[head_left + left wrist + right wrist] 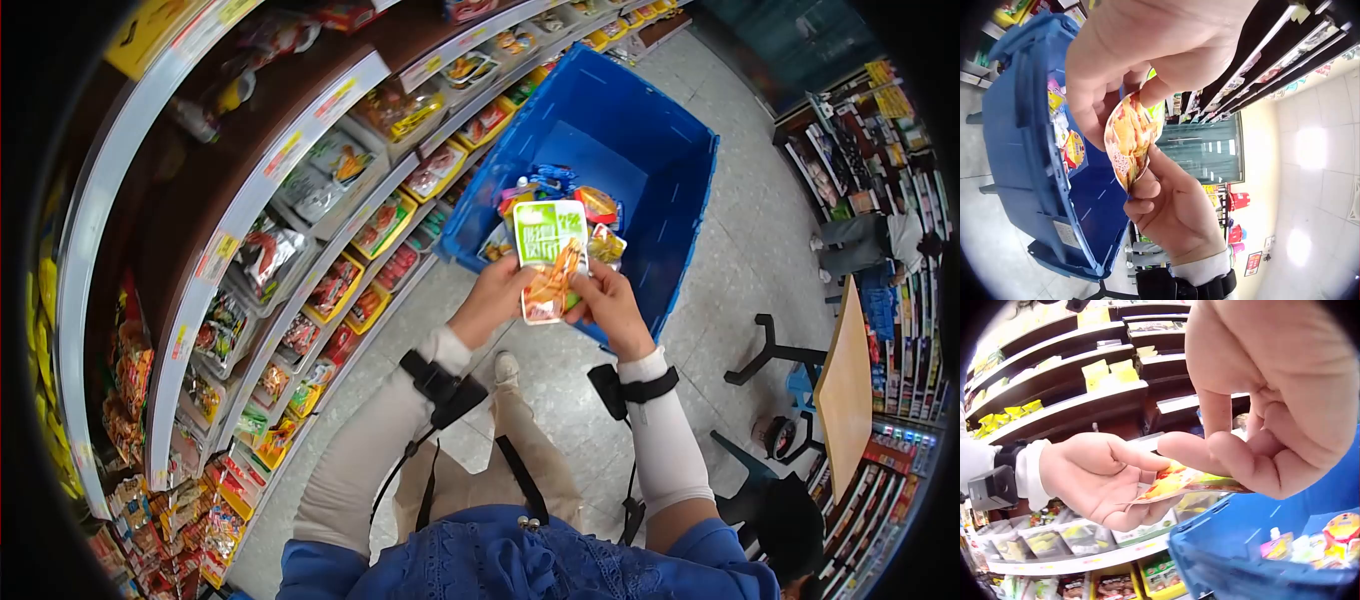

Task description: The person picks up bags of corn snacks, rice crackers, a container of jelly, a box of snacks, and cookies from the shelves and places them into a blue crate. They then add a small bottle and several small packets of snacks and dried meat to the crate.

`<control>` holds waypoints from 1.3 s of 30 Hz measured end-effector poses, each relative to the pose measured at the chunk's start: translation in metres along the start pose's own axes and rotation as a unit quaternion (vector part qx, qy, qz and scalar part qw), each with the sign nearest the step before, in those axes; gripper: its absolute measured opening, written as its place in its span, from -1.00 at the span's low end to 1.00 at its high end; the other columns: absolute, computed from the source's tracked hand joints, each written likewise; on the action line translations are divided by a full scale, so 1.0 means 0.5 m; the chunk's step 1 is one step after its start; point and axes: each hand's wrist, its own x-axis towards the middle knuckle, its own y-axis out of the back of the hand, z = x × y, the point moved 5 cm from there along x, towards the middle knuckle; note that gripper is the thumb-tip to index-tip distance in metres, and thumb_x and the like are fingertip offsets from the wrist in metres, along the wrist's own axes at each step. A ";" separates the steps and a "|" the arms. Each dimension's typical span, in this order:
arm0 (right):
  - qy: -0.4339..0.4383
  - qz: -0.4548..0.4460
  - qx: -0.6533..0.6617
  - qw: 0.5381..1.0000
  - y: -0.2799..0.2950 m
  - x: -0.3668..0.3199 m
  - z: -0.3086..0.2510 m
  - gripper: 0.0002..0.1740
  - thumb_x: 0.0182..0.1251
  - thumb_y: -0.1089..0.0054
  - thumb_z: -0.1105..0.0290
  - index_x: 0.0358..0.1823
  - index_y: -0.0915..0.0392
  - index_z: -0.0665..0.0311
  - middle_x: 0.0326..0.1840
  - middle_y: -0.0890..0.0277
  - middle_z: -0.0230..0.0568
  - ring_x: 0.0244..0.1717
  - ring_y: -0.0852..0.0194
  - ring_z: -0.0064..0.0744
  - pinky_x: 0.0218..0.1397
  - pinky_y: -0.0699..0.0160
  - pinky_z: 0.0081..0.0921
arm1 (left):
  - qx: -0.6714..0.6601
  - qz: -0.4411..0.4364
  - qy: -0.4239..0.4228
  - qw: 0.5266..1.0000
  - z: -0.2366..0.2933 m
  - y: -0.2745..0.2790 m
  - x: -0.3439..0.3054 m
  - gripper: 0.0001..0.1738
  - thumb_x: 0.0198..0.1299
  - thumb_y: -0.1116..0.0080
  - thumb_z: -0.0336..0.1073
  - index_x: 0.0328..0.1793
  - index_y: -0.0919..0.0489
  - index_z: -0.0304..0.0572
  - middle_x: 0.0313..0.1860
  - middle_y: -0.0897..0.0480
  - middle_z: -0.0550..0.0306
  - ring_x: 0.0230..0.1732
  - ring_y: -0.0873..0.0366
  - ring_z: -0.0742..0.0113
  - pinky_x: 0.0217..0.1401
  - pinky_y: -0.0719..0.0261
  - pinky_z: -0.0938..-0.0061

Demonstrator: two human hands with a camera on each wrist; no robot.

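Observation:
A flat snack packet point(552, 262), green and white on top with a food picture below, is held between both hands over the near edge of a blue crate. My left hand point(492, 302) grips its left side, thumb on the front and fingers behind. On the other side my right hand point(613, 308) pinches the lower right edge with thumb and fingers. In the left wrist view the snack packet point(1132, 140) bows slightly between the two hands. Inside the blue crate point(640, 150) lie several packaged snacks, among them a red and yellow pack point(597, 205) and a blue pack point(553, 180).
Shelves of packaged food point(330, 280) curve along the left, with price labels on their edges. A wooden table top point(848, 390) stands on the right near a dark-legged frame point(775, 350). Another person point(870, 245) is farther back by the right shelves.

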 end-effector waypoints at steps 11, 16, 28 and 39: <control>-0.132 0.134 -0.068 0.980 0.217 0.206 0.127 -0.55 0.22 0.01 0.34 0.13 -0.21 0.28 -0.43 -0.50 -0.27 -0.67 -0.49 -0.56 -0.75 -0.28 -0.76 | 0.102 0.045 0.042 0.993 -0.069 -0.081 0.297 -0.64 0.05 0.10 -0.43 0.04 -0.35 -0.15 -0.15 -0.48 0.09 -0.17 -0.45 0.38 -0.23 -0.44 0.45; -0.226 0.138 -0.003 0.964 0.253 0.238 0.225 -0.58 0.17 0.04 0.39 0.10 -0.25 0.18 -0.41 -0.52 -0.30 -0.60 -0.55 -0.52 -0.75 -0.30 -0.70 | 0.134 0.012 0.032 0.990 -0.101 -0.104 0.348 -0.52 -0.07 0.05 -0.51 0.09 -0.33 -0.34 -0.11 -0.50 -0.04 -0.11 -0.46 0.27 -0.10 -0.40 0.51; -0.225 0.130 0.013 0.966 0.269 0.258 0.259 -0.55 0.12 0.02 0.41 0.09 -0.30 0.33 -0.45 -0.50 -0.19 -0.69 -0.44 -0.50 -0.75 -0.32 -0.68 | 0.393 -0.062 -0.080 0.914 -0.167 -0.093 0.411 -0.72 -0.10 0.01 -0.42 -0.20 -0.50 -0.31 -0.36 -0.58 -0.01 -0.29 -0.52 0.27 -0.26 -0.47 0.44; -0.062 -0.027 0.136 0.988 0.008 0.106 0.021 -0.67 0.25 0.04 0.40 0.06 -0.31 0.23 -0.20 -0.48 -0.31 -0.33 -0.49 -0.51 -0.39 -0.41 -0.67 | 0.158 0.040 -0.108 0.981 0.093 0.018 0.047 -0.64 0.12 0.05 -0.35 0.03 -0.39 -0.38 -0.14 -0.54 0.04 -0.12 -0.45 0.40 -0.08 -0.41 0.56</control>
